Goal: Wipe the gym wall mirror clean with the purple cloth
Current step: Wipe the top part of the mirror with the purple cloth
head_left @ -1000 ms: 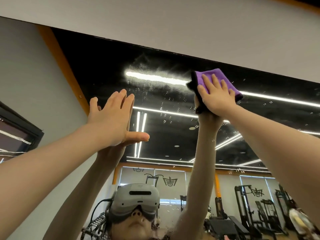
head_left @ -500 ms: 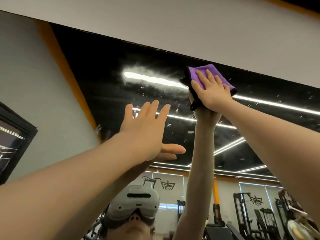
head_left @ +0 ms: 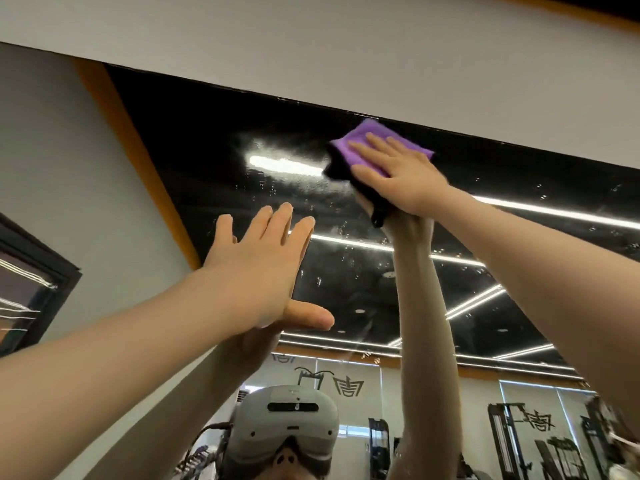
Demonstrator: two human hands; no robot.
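Note:
The gym wall mirror (head_left: 214, 140) fills the middle of the view, its top edge running under a white wall band. My right hand (head_left: 398, 171) presses the purple cloth (head_left: 349, 147) flat against the glass with straight fingers, just below the top edge. My left hand (head_left: 259, 261) lies flat and open on the mirror, lower and to the left. Droplets and a hazy smear (head_left: 277, 157) speckle the glass between the hands. My raised arms show reflected in the mirror.
A white wall band (head_left: 346, 57) runs above the mirror. A dark framed panel (head_left: 31, 285) sits at the far left. Gym machines (head_left: 526, 441) appear reflected at the lower right.
My right hand has slid the cloth up to the mirror's top edge. My left hand moved right and down along the glass.

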